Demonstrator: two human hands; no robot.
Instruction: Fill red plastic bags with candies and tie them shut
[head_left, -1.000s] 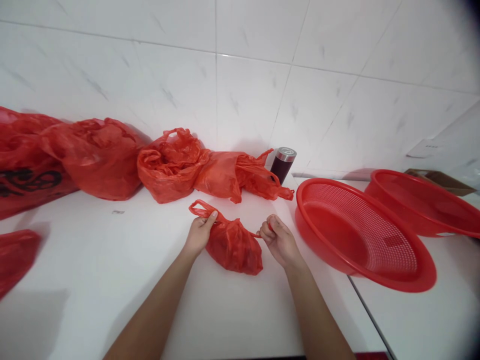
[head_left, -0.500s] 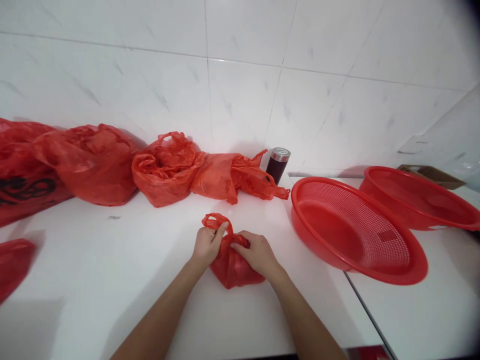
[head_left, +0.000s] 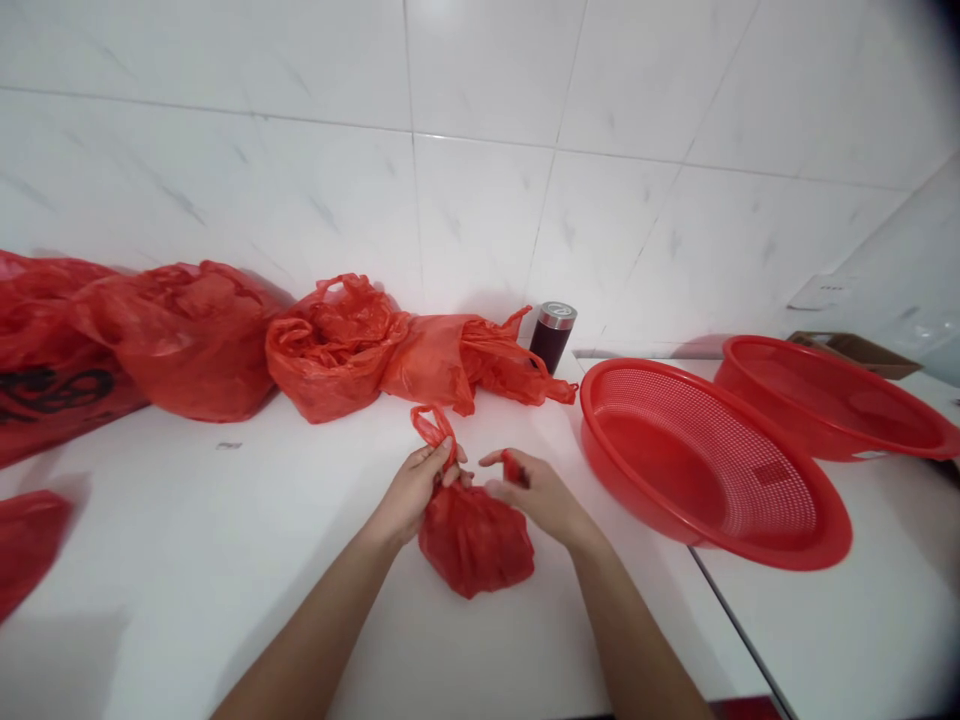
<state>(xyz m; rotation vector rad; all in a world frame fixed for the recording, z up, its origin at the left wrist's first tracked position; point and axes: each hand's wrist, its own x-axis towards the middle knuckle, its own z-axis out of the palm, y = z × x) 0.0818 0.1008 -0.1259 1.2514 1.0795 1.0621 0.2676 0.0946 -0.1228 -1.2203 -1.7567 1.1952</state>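
Gathers a small red bag [head_left: 478, 543] in front of larger red bags [head_left: 328, 375].
Grasps its top with the left hand [head_left: 415, 490], apparently for closure; curls the right hand [head_left: 545, 497] alongside, cannot tell whether holding.

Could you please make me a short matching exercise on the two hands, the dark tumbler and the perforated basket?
Things:
1. Dark tumbler
2. Left hand
3. Perforated basket
4. Right hand

Places and states:
A. Grips the small red bag by its gathered top
B. Forefinger and thumb parted, right of that bag's top
C. Stands near the tiled wall
D. Sits in front of another red basin

Right pairs: 1-C, 2-A, 3-D, 4-B
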